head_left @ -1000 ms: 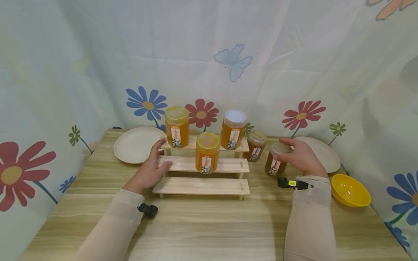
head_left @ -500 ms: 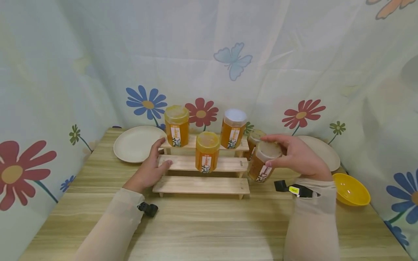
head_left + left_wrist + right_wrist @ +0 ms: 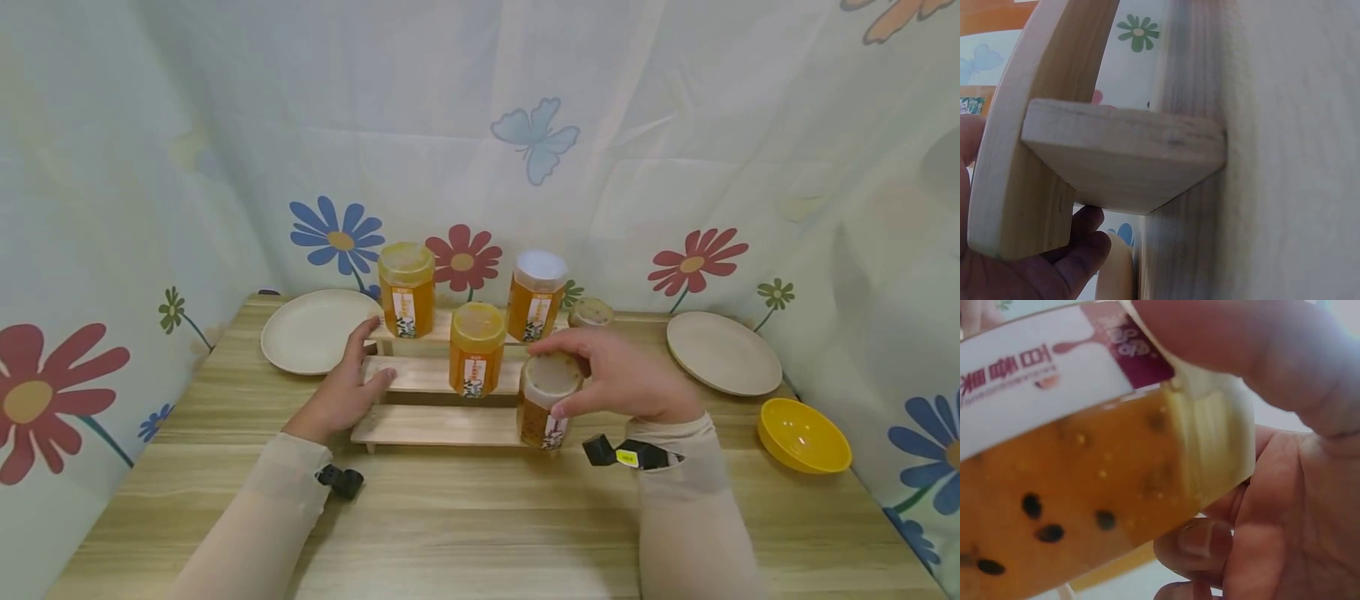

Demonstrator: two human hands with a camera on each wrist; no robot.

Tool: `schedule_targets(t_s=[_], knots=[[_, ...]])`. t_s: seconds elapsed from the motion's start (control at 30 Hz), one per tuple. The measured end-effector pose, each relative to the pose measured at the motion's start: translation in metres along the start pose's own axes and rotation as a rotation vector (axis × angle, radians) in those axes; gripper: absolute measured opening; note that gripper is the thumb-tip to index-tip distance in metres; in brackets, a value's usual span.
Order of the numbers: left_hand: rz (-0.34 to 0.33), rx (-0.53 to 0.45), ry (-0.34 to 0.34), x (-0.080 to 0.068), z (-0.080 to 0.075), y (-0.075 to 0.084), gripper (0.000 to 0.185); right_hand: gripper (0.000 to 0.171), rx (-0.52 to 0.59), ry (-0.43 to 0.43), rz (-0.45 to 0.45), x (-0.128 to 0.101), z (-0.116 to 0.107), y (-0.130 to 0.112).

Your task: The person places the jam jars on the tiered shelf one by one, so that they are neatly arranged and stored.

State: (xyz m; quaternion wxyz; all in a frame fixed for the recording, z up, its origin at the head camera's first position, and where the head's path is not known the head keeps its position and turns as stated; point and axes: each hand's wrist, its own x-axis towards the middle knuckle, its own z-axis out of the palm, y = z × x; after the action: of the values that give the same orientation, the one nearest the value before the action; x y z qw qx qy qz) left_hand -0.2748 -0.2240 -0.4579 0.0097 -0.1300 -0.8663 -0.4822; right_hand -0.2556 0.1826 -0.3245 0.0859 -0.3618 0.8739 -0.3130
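Note:
My left hand (image 3: 341, 392) holds the left end of a three-step wooden stand (image 3: 435, 426); in the left wrist view, fingers curl behind a wooden plank (image 3: 1050, 119). In my right hand (image 3: 630, 379) a jar (image 3: 536, 412) of amber jam with dark seeds is gripped near its lid. That jar is slightly tilted at the right end of the lowest step; whether it touches the wood cannot be told. Orange jars with a yellow lid (image 3: 406, 292) and a white lid (image 3: 536, 300) stand on the top step. A yellow-lidded jar (image 3: 477, 350) stands on the middle step.
Another seeded jar (image 3: 591, 312) is behind the right hand, mostly hidden. One pale plate (image 3: 315, 333) lies at the back left, another plate (image 3: 723, 354) at the back right. A yellow bowl (image 3: 804, 435) sits near the table's right edge.
My right hand has carried the seeded jar leftward and nearer, from the table right of the stand to the lowest step's right end. The left hand has stayed put.

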Motion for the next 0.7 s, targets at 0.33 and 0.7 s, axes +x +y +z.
schedule_targets(t_s=[0.33,0.7], knots=[[0.011,0.01,-0.001,0.0,-0.001,-0.001,0.086,0.072,0.02,-0.06,-0.089,0.013,0.022,-0.017],[0.02,0.01,0.0,0.0,0.0,0.001,0.087,0.074,-0.056,-0.05,-0.177,0.032,0.052,-0.036]])
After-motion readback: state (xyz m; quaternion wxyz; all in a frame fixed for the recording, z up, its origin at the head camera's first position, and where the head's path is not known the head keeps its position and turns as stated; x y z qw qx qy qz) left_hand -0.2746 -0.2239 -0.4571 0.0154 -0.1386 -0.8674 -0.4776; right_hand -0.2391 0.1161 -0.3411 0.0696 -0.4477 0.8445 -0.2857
